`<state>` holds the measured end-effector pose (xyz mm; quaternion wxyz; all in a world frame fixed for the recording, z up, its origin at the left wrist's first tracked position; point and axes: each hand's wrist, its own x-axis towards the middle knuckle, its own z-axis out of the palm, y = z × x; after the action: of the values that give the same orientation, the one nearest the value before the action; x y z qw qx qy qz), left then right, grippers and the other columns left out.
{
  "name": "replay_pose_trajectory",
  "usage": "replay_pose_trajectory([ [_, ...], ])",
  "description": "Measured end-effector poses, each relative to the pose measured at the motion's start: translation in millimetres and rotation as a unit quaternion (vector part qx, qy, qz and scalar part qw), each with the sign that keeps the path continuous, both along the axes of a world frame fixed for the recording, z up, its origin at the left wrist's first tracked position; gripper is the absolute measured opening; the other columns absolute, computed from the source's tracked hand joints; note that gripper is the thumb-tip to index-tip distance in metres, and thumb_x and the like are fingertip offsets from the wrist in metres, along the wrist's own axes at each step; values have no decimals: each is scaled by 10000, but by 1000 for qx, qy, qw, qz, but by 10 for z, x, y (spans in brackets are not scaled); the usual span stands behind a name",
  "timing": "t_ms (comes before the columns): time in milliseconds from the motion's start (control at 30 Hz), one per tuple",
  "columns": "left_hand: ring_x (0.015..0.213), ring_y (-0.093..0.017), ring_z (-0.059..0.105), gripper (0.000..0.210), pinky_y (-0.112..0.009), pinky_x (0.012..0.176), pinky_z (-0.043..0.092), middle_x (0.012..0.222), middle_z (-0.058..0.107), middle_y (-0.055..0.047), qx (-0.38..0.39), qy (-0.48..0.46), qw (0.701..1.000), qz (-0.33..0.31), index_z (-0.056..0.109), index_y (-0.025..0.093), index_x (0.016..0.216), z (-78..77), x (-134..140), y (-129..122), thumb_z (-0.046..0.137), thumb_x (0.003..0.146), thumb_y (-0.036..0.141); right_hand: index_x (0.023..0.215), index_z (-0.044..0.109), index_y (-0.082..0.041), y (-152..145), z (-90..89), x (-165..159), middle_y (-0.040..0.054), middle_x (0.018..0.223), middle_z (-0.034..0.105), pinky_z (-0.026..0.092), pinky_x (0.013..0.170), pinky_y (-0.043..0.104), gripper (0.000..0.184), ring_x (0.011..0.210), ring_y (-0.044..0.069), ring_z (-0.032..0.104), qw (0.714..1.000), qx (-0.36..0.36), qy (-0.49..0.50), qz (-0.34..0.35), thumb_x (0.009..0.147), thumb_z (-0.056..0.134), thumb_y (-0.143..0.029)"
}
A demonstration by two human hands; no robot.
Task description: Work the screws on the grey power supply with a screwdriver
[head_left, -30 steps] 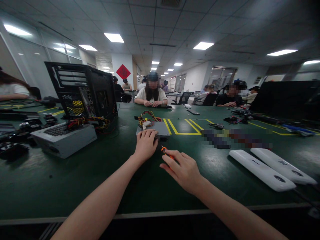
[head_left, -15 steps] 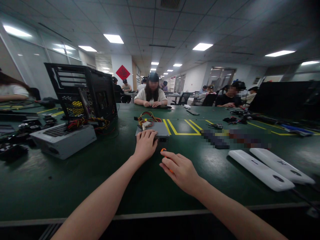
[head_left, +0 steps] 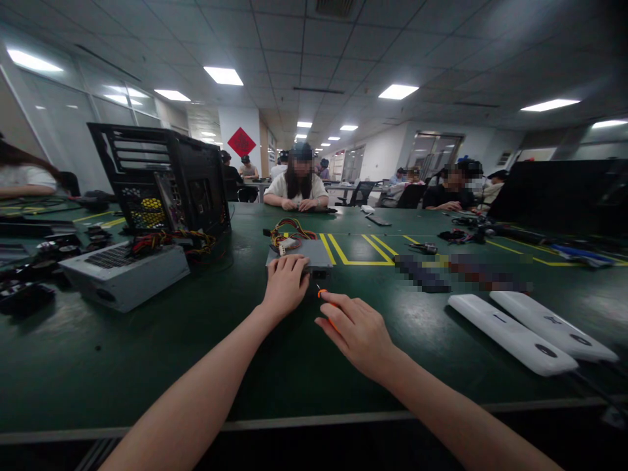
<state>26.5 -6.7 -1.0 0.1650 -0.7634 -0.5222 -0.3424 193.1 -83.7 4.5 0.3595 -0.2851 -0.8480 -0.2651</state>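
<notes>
A small grey computer power supply lies on the green table in front of me, its coloured cables bunched at the back. My left hand grips its left part, fingers over the top and thumb down at the near side. Just short of the near face, my right hand is closed round an orange-handled screwdriver. The thin metal shaft points forward and slightly left, towards the power supply. Its tip appears apart from the casing, and most of the handle is hidden by my fingers.
To the left stand a larger power supply and an open black computer case. Two white devices lie at right, near a small dark tool. A co-worker sits opposite. The table's front edge runs below my arms.
My right hand has shifted slightly right, and its fingers have moved on the screwdriver. The screwdriver's shaft now shows ahead of the handle. My left hand and the power supply have stayed put.
</notes>
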Motion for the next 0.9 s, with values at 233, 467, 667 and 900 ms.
replay_pose_trajectory([
  [233,1081,-237,446,298,-407,918,291,1167,542,-59,5,-2,1000,-3,516,236,1111,-2,1,5,448,820,242,979,496,-129,10,-6,-1,122,990,630,482,646,273,119,746,164,612,1000,26,0,7,868,460,-153],
  [467,1084,-238,442,299,-410,920,288,1171,538,-61,4,1,1000,0,514,232,1113,-1,1,7,450,821,247,956,495,-151,-1,6,10,134,1038,591,488,631,284,112,751,174,601,1000,-13,-12,-10,870,450,-207],
  [667,1083,-233,441,306,-405,922,283,1170,539,-64,4,0,1000,-3,512,221,1120,-8,-6,20,453,820,247,1045,471,-122,9,-56,6,122,1005,613,477,617,279,190,718,169,596,999,39,-21,-26,857,473,-150],
  [900,1081,-235,439,303,-403,919,277,1168,543,-63,2,-6,1000,-5,521,215,1113,-10,-1,22,465,817,249,997,500,-142,35,4,62,107,974,627,486,633,271,140,729,157,606,999,33,-8,-17,862,503,-179],
])
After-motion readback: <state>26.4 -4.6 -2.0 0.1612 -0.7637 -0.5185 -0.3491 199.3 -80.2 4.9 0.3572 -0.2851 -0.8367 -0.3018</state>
